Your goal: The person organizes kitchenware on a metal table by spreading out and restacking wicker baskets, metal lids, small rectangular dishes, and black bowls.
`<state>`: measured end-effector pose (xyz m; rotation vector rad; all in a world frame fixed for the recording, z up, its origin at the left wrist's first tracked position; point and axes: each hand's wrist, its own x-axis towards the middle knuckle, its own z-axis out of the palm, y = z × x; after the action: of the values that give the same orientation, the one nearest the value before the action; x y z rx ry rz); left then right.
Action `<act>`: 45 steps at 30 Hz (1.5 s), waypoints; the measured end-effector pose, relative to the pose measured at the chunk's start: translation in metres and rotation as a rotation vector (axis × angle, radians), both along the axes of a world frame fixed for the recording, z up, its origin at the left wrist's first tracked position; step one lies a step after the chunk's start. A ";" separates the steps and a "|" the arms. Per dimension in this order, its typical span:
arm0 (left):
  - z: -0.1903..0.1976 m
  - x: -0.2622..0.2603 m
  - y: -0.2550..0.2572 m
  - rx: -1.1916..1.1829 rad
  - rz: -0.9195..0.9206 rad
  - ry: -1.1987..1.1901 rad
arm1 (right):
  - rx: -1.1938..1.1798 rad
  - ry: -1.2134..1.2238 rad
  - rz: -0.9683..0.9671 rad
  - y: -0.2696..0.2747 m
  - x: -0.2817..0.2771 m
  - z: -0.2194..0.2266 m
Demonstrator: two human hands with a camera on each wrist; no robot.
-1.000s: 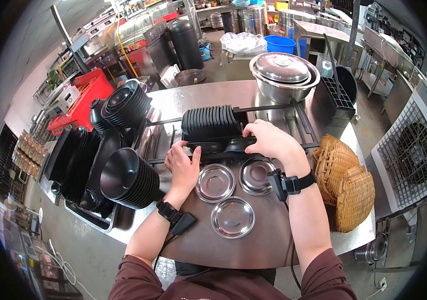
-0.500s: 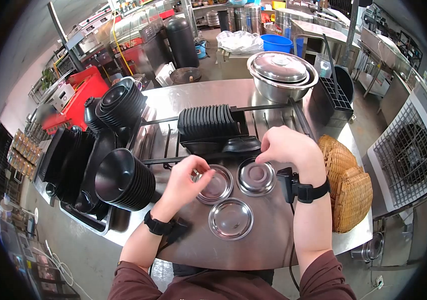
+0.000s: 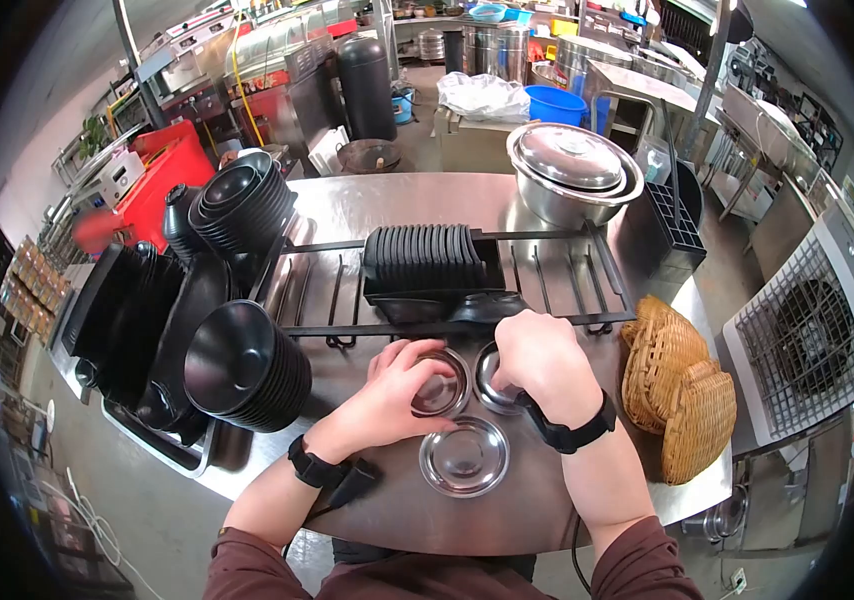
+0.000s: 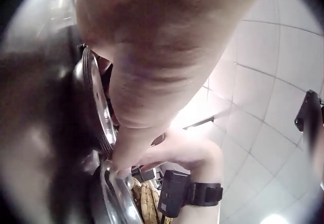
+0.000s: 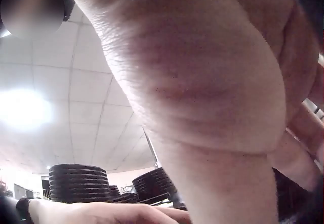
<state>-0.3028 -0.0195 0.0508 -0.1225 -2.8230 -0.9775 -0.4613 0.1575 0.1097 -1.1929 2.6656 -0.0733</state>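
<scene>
My left hand (image 3: 387, 395) spans the left shiny metal dish (image 3: 457, 375), fingers over its far side and thumb by its near rim. Stacked rims (image 4: 96, 102) show beside this hand in the left wrist view, with the thumb tip right at the rim of a nearer metal dish (image 4: 119, 198). My right hand (image 3: 547, 365) bends down over the right metal dish (image 3: 487, 375). Its thumb dips over that dish, and its other fingers are hidden; I cannot tell whether they pinch the rim. The third metal dish (image 3: 464, 457) lies in front, between the forearms.
Beyond the hands stands a black rack (image 3: 347, 330) with a row of black dishes (image 3: 422, 258). Stacked black bowls (image 3: 247, 360) stand left, woven baskets (image 3: 692, 400) right. A lidded steel pot (image 3: 572, 175) and a black slotted holder (image 3: 672, 225) are at the back right.
Both hands have left the black dishes at the rack and come down toward me onto the metal dishes. The left hand has spread over the left dish; the right has moved in over the right one.
</scene>
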 end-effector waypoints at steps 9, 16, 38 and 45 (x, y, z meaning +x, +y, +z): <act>-0.012 -0.002 -0.005 0.071 0.039 -0.061 | 0.114 -0.094 0.031 -0.010 0.008 0.006; -0.016 -0.001 -0.004 0.124 0.074 -0.009 | 0.140 -0.109 0.019 -0.013 0.016 0.004; -0.008 -0.007 -0.012 0.229 0.248 0.353 | 0.186 -0.071 0.126 -0.006 0.020 0.003; -0.019 -0.008 -0.018 0.308 0.336 0.277 | 0.038 -0.200 0.179 -0.004 0.014 0.000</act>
<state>-0.3112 -0.0372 0.0315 0.2269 -2.3130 -1.1892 -0.4474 0.1539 0.1097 -1.3311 2.3696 -0.1056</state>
